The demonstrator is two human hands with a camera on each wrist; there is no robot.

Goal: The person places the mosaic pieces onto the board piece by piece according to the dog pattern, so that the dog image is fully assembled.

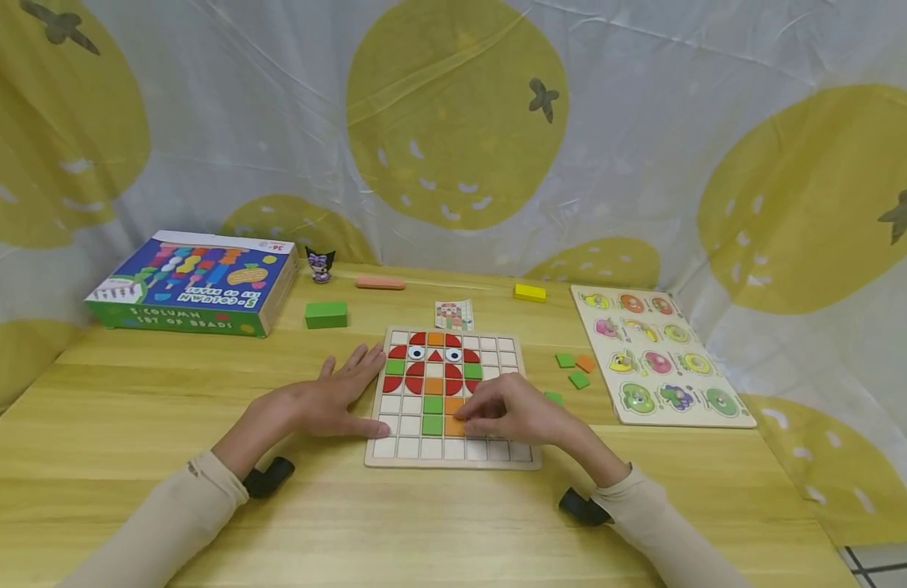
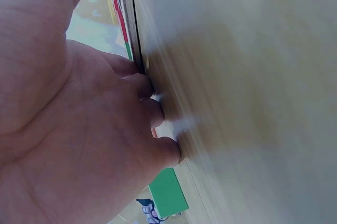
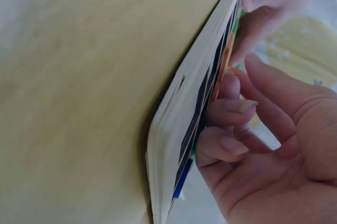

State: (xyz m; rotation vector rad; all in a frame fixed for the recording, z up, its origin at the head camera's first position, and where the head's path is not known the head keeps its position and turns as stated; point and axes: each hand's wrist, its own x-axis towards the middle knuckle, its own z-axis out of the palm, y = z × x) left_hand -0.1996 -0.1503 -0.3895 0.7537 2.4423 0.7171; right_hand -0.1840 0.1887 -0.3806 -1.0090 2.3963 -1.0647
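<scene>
A wooden grid board (image 1: 526,466) lies on the table, partly filled with red, green and orange tiles and two eye tiles that form an owl-like picture. My left hand (image 1: 328,402) rests at the board's left edge with fingers spread and the thumb on its lower left rim. In the left wrist view, the palm of that hand (image 2: 89,124) faces the camera. Over the lower middle of the grid, my right hand (image 1: 522,410) pinches at an orange square tile (image 1: 453,426) with bent thumb and forefinger. Its other fingers (image 3: 218,145) are curled against the board.
Loose green tiles (image 1: 566,360) and an orange tile (image 1: 585,363) lie right of the board, beside a fruit puzzle (image 1: 669,353). Behind stand a picture card (image 1: 454,315), green block (image 1: 326,315), yellow block (image 1: 530,292), pink stick (image 1: 380,282), figurine (image 1: 320,265) and bead-set box (image 1: 196,282).
</scene>
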